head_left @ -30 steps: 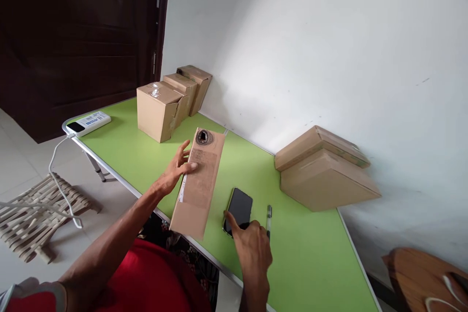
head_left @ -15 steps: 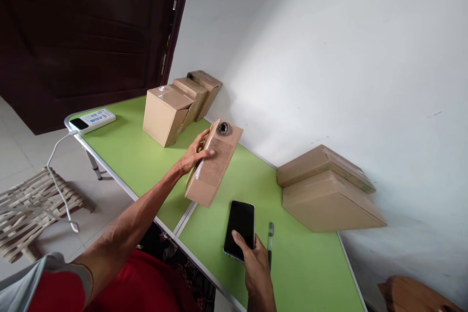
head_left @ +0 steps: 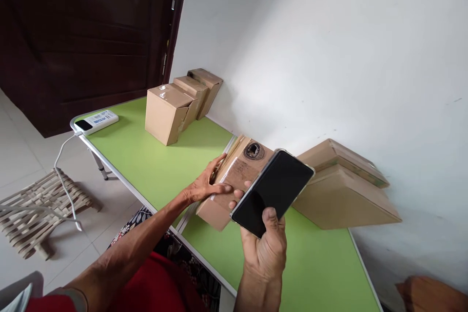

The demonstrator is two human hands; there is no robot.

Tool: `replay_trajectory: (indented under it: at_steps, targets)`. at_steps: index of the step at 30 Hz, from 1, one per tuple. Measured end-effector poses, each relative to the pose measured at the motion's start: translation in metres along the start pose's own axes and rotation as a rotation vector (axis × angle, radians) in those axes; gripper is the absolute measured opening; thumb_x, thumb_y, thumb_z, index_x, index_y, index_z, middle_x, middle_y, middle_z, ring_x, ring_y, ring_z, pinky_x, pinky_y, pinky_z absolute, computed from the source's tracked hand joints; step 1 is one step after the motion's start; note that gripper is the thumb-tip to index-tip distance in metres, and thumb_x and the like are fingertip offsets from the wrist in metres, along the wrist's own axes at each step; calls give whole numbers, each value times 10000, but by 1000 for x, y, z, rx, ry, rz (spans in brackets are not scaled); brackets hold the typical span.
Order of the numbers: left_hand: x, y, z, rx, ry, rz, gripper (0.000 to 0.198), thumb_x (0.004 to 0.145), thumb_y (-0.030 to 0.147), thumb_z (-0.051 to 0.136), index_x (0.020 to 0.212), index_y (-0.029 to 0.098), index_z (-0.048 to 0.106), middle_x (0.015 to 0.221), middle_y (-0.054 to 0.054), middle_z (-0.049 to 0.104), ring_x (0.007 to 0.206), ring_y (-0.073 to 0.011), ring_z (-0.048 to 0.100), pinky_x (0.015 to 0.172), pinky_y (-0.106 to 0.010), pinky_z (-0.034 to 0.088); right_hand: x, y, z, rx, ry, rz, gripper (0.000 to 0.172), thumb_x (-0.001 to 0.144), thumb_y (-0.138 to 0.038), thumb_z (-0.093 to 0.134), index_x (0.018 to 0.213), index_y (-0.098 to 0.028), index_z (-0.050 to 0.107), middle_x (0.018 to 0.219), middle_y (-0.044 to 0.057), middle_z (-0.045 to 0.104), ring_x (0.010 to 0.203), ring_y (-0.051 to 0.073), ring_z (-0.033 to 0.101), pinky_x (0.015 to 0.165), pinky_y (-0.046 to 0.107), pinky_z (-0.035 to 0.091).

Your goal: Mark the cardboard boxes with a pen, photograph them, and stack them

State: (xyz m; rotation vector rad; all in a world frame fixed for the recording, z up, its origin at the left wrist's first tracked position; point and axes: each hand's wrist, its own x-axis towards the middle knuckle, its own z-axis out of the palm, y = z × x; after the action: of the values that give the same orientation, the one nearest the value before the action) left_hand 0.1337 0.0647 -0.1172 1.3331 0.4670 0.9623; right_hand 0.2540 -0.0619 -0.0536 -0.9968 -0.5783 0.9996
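Note:
My left hand is wrapped round the near-left side of a brown cardboard box, its thumb on the top face. The box has a dark-ringed hole near its far end and a strip of tape along one edge. In my right hand is a smartphone in a clear case, its dark screen facing up. The thumb presses on the screen's lower edge and the fingers wrap underneath. Raised off the table, the phone overlaps the right part of the box and hides it. The pen is out of sight.
Several cardboard boxes stand at the back left of the green table. Two more are stacked boxes by the wall on the right. A white power bank with a cable lies at the left corner. A woven stool stands on the floor.
My right hand has lifted the phone off the table and brought it up beside the box. My left hand has moved the box slightly right and nearer.

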Motion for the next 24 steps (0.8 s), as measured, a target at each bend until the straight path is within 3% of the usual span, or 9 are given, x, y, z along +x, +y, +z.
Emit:
replay_trajectory:
  at_steps: [5, 12, 24]
  targets:
    - [-3, -7, 10, 7, -48, 48, 1108, 711, 600, 837, 1648, 291, 331, 1669, -133, 403, 1550, -420, 360, 1272, -608, 297, 5, 5, 1, 57, -4, -48, 685, 691, -583, 912, 1253, -257, 696, 1077, 113, 794, 968, 314, 766, 923, 601, 598]
    - [-6, -8, 10, 57, -74, 72, 1159, 730, 696, 814, 1670, 259, 296, 1651, -177, 410, 1522, -437, 396, 1239, -594, 361, 6, 11, -6, 52, -69, -27, 821, 724, -549, 895, 1419, -233, 593, 978, 106, 798, 929, 337, 777, 877, 616, 609]
    - [-7, -14, 10, 114, -53, 78, 1178, 721, 704, 816, 1676, 277, 274, 1710, -167, 298, 1558, -470, 310, 1209, -601, 400, 6, 14, -11, 100, -71, -37, 803, 695, -473, 935, 1390, -248, 599, 964, 78, 797, 914, 326, 789, 896, 568, 623]
